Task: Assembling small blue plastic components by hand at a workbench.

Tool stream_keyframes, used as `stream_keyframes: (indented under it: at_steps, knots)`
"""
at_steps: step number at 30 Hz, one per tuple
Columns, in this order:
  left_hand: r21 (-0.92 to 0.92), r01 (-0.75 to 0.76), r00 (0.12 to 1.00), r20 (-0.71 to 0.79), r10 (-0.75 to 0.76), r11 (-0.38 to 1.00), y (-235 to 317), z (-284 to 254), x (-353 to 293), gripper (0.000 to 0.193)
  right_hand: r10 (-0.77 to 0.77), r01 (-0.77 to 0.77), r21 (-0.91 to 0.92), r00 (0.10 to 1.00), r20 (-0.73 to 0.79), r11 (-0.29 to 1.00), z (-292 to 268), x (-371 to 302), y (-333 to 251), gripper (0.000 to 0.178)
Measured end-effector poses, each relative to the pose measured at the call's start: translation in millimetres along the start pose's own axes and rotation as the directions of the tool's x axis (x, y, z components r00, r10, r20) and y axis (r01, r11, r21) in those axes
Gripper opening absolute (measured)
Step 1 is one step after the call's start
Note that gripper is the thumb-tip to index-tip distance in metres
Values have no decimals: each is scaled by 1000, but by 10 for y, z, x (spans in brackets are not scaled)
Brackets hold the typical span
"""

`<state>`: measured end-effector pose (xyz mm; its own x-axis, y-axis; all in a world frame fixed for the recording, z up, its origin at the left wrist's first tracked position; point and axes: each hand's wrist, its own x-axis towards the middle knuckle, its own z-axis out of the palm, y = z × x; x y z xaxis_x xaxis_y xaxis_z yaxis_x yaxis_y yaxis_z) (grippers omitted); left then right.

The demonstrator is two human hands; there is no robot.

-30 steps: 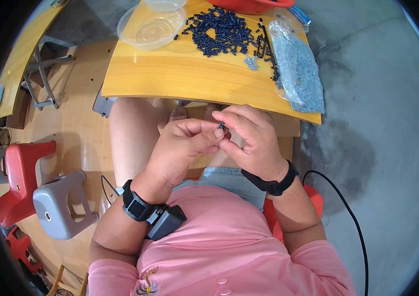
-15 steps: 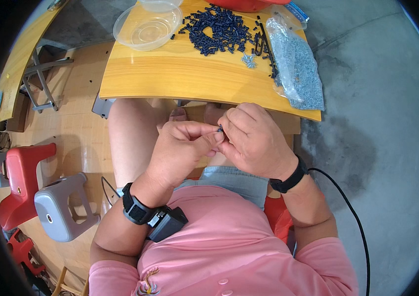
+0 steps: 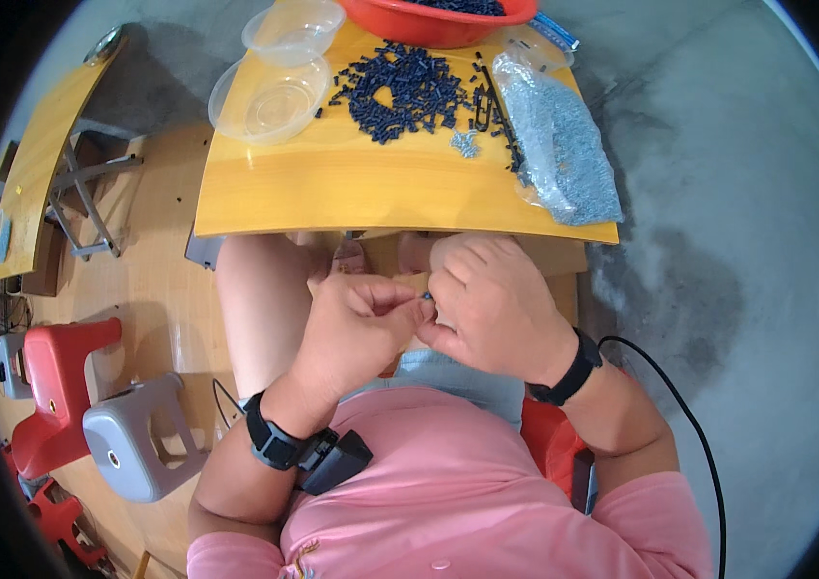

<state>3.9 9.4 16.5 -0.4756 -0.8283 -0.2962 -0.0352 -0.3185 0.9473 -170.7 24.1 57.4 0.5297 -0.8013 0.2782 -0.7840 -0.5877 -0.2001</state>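
My left hand (image 3: 351,326) is closed in a pinch, thumb and forefinger on a small dark blue piece (image 3: 427,296) that is mostly hidden between the fingertips. Curled fingers of my right hand (image 3: 498,311) meet it from the other side; whatever they hold is out of sight. Both hands are above my lap, just in front of the table's near edge. On the wooden table (image 3: 332,198) lies a heap of small dark blue plastic pieces (image 3: 400,96). Beside it is a little pile of silvery screw-like parts (image 3: 465,144).
A clear bag of small silvery parts (image 3: 564,154) lies at the table's right, next to black tweezers-like tools (image 3: 494,106). Two clear plastic bowls (image 3: 269,101) and a red basin (image 3: 438,29) stand farther back. Stools (image 3: 144,439) are on the left; a black cable (image 3: 694,425) runs from my right wrist.
The view has tilted up, so the table sits lower in the picture and more of the red basin shows. My hands stay together, with the small piece turned slightly between the fingertips.
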Motion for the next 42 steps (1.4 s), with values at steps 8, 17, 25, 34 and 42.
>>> stream_keyframes:
  at_steps: [8, 17, 25, 34, 42]
  knots:
    - [52, -25, 999, 32, 24, 998, -72, 85, -66, 13, -91, 96, -72, 993, 78, 993, 40, -137, 20, 24]
    - [145, 11, 997, 70, -22, 989, 10, 53, -86, 16, -178, 187, -99, 980, 90, 977, 125, -120, 33, 20]
    - [136, 13, 996, 91, -25, 991, -18, 19, -118, 17, -265, 269, -53, 962, 67, 962, 152, -139, 16, 13]
    - [-196, 57, 998, 20, -55, 979, -61, -48, 82, 14, 31, -31, 4, 1000, 2, 999, 48, 69, 67, 21]
    - [-555, 246, 968, 100, -230, 795, -101, -67, 102, 25, 80, -91, 274, 996, 50, 957, 175, -38, 163, 26]
